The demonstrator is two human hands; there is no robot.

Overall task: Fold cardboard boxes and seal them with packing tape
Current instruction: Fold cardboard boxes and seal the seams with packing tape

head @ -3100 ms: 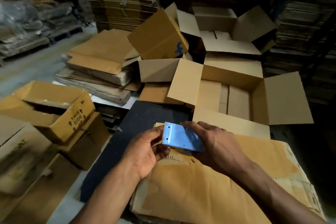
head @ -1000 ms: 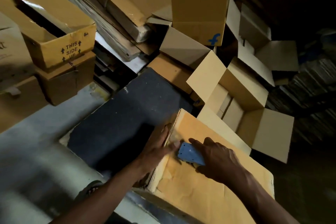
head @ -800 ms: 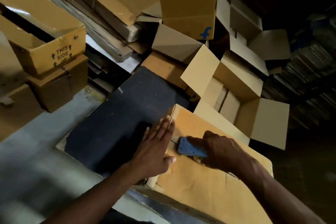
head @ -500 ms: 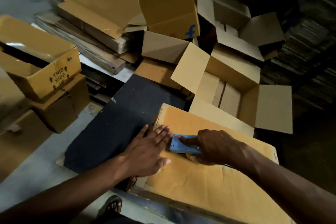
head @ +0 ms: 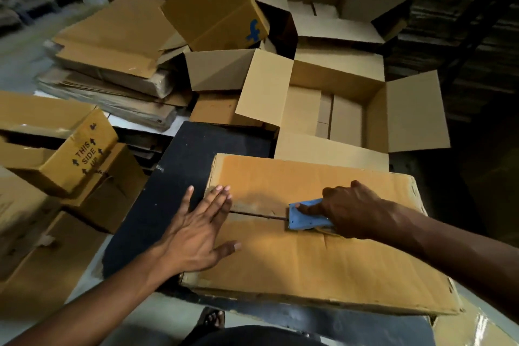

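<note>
A closed cardboard box lies in front of me on a black mat, its two top flaps meeting at a middle seam. My left hand presses flat on the box's left end, fingers straight and spread over the edge. My right hand grips a blue tape dispenser on the seam, about mid-length of the box. The dispenser's toothed edge faces left. The tape roll is hidden under my hand.
An open box with raised flaps stands just behind the closed one. More open boxes sit farther back. Flat cardboard stacks lie at the left rear. A box marked "THIS SIDE UP" stands at left. My sandalled foot shows below.
My right hand has drawn the blue dispenser rightward along the seam, away from my left hand. My left hand stays flat on the box's left end. The camera view has levelled and shifted.
</note>
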